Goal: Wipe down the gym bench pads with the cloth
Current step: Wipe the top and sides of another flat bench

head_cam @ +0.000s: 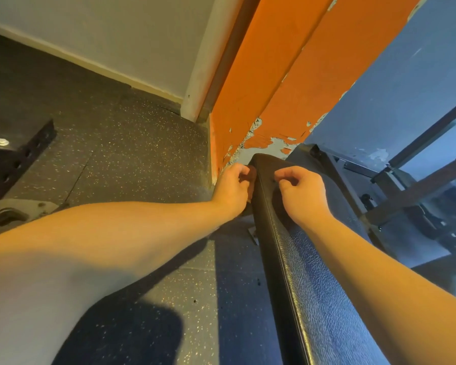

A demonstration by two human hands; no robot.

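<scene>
The black textured bench pad (308, 280) runs from the lower right up to the middle of the view, and its far end almost reaches the wall. A dark brownish cloth (252, 173) seems to lie over that far end and is hard to tell from the pad. My left hand (233, 189) is at the pad's left edge, fingers curled and pinching the brownish fold. My right hand (302, 192) rests on top of the pad, thumb and forefinger pinched together on the dark surface. Both forearms reach in from the bottom.
An orange wall section with peeling paint (263, 101) stands right behind the pad's end, with a blue wall (395, 88) to its right. The bench's dark metal frame (395, 196) sits at the right. Speckled rubber floor (111, 154) lies left, with a black perforated rack foot (13, 159).
</scene>
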